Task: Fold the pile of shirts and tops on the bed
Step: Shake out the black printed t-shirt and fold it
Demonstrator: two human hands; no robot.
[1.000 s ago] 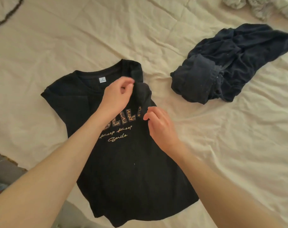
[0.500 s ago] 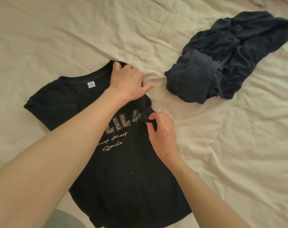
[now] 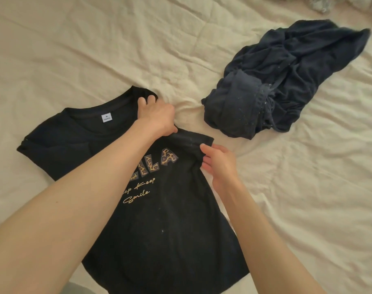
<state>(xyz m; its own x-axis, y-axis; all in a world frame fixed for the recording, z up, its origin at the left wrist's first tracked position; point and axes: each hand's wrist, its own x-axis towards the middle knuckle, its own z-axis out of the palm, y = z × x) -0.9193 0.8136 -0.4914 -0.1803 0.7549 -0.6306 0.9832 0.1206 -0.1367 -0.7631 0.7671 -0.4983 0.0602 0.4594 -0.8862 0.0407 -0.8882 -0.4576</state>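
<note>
- Bed sheet (image 3: 96, 49): carries both garments.
- Black T-shirt (image 3: 170, 230): flat, print up, collar away from the person, long axis toward them.
- Dark crumpled top (image 3: 287, 81): right, apart.
- Left hand (image 3: 155, 116): grips right shoulder.
- Right hand (image 3: 220, 164): nearer, pinches sleeve (image 3: 193, 140).

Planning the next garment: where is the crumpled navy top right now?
In the head view, the navy top lies bunched at upper right on the sheet, just beyond the black T-shirt, untouched.
</note>
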